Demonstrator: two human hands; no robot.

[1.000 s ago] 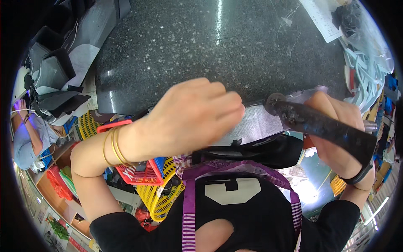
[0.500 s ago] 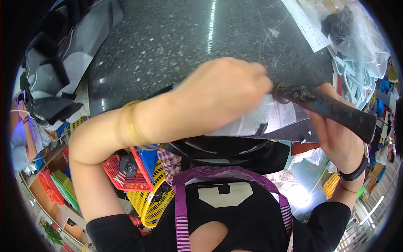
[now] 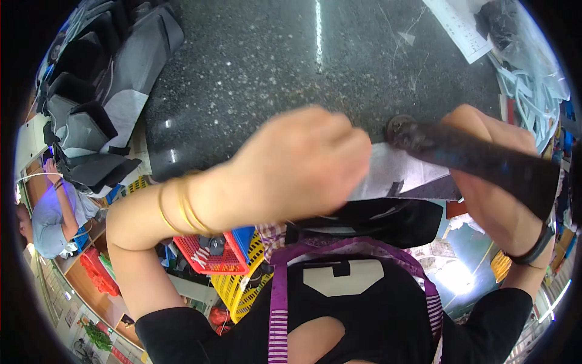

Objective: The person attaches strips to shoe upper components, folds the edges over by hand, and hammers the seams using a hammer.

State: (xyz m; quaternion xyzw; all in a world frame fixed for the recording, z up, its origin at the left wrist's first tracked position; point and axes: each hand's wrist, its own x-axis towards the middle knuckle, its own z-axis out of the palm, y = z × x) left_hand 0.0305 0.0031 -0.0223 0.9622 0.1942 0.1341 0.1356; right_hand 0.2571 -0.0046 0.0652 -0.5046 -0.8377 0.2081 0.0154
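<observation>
Dark, speckled stone makes up the tabletop (image 3: 242, 79), which fills the upper half of the view. Stacked grey and black pieces (image 3: 130, 67) lie along its left side. Near the middle, the left hand (image 3: 306, 155) is curled into a fist with its back to the camera, slightly blurred; its fingertips are hidden, so whether it holds anything cannot be told. At the right, a dark hammer (image 3: 479, 155) passes in front of the right hand (image 3: 494, 128), whose bent fingers grip it, though the exact hold is partly covered. Its long axis slants from upper left to lower right: the round end points left toward the fist, and the wide, flared end lies over the wrist. Below the round end is a pale sheet (image 3: 407, 170) at the table's near edge; contact between them cannot be judged. Smallest are the gold bangles (image 3: 162, 208) on the left wrist.
</observation>
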